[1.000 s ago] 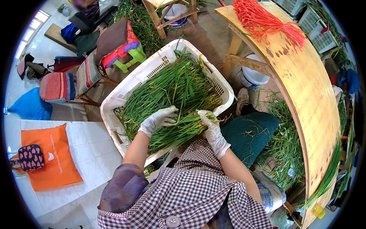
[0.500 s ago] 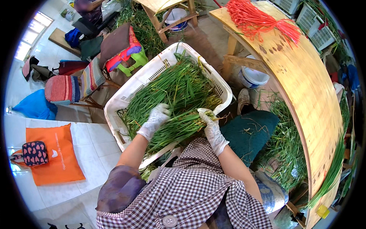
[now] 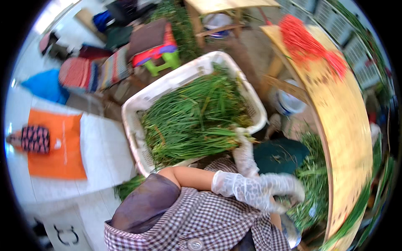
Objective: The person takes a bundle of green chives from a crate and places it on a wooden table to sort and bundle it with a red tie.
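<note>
Long thin green stalks that look like chives (image 3: 197, 100) fill a white plastic crate (image 3: 194, 70) in front of me. My right hand (image 3: 244, 144), in a thin translucent glove, grips a bunch of chives (image 3: 201, 141) by its pale root end at the crate's near right corner. The leaves of that bunch point left across the crate. My left hand (image 3: 278, 190), gloved too and blurred, crosses over my right forearm to the right. Its fingers and thumb stand apart with nothing visible between them.
A wooden table (image 3: 341, 125) curves along the right, bearing red plastic strips (image 3: 299, 44) and green stalks (image 3: 349, 221). Loose greens (image 3: 314, 184) cover the floor beneath. A white bucket (image 3: 290, 102) stands under the table. Left are an orange bag (image 3: 69, 146) and padded stools (image 3: 75, 74).
My left hand has left the chives in the crate and swung right over my right forearm. My right hand still holds the root end. The view has shifted somewhat.
</note>
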Tool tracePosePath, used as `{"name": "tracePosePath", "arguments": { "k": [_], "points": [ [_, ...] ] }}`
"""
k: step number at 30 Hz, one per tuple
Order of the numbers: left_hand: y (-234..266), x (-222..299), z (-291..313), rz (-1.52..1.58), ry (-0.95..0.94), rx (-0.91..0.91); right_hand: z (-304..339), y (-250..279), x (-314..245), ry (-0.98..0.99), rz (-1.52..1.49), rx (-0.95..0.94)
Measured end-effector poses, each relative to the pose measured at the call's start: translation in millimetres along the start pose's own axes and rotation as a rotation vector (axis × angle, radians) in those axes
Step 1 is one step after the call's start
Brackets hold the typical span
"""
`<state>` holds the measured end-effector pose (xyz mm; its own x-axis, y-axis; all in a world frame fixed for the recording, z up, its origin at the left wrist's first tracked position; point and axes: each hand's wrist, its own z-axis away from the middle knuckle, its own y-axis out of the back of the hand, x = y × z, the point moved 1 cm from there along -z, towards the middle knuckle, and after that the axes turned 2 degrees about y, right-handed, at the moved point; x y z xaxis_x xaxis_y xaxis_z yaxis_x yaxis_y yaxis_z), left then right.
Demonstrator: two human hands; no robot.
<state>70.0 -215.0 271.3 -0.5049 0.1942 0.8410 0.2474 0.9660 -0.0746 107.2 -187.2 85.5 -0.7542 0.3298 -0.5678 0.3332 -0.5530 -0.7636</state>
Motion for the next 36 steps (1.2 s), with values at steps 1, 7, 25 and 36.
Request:
{"name": "tracePosePath", "arguments": {
  "k": [1, 7, 25, 36],
  "points": [
    [2, 4, 11, 0.150, 0.010, -0.074, 6, -15, -17, -0.051, -0.061, 0.015],
    [-3, 32, 54, 0.415, 0.147, -0.251, 41, -96, -127, 0.740, 0.463, -0.069],
    [-17, -40, -10, 0.339, 0.696, 0.166, 247, 21, -224, 0.655, -1.001, -0.736],
    [-132, -113, -71, 1.369, 0.716, -0.119, 313, 58, -171, 1.079, -0.464, -0.274]
  ]
}}
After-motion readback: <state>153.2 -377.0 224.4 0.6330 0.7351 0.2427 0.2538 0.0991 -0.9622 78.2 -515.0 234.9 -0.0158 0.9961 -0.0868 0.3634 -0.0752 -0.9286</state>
